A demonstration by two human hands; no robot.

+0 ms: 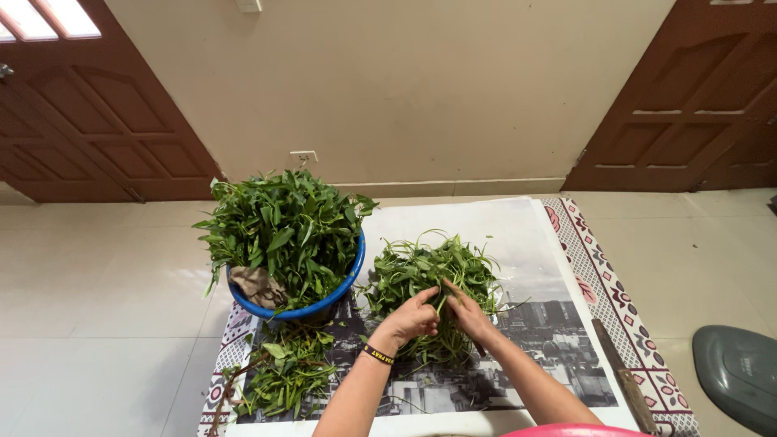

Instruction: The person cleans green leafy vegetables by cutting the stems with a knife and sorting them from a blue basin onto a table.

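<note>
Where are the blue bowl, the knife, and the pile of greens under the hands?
Blue bowl (340,293), head view: bare rim at its right side.
Knife (622,376), head view: middle of the blade.
Pile of greens (413,267), head view: leaves above the hands.

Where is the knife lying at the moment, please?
In the head view, the knife lies on the patterned mat's right edge, to the right of the right hand and the pile of greens, left of the grey object.
</note>
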